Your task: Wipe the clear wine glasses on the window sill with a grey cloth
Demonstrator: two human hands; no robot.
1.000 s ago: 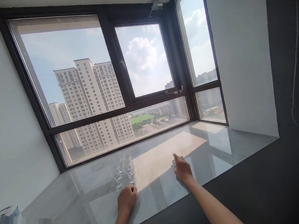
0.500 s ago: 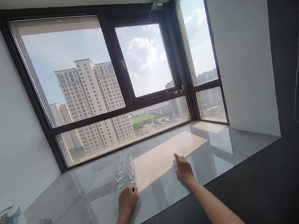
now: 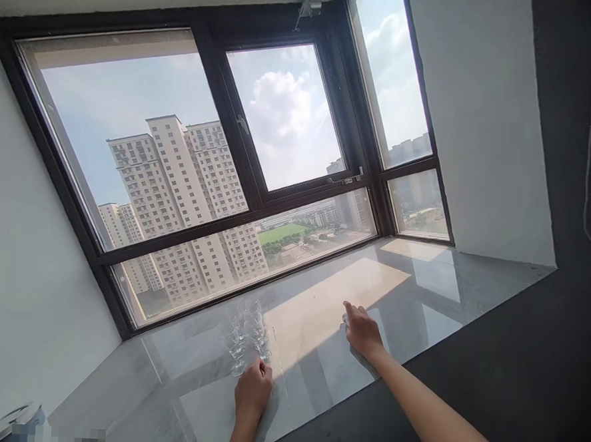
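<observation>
Several small clear stemmed glasses stand close together in rows on the glossy stone sill. My left hand is closed right at the near end of this group, by the nearest glass bases. Its fingers hide whatever they may hold. Farther right, my right hand is closed low over the sill, near the edge of the sunlit patch. A bit of clear glass shows at its fingers. It looks like a small glass, mostly hidden by the hand.
Dark-framed windows rise behind the sill, with tall buildings outside. A white wall bounds the right side. The sill's front edge drops to a dark area. A round, partly blurred item is at the lower left.
My left hand has shifted slightly up toward the nearest glasses. My right hand stays in the same place.
</observation>
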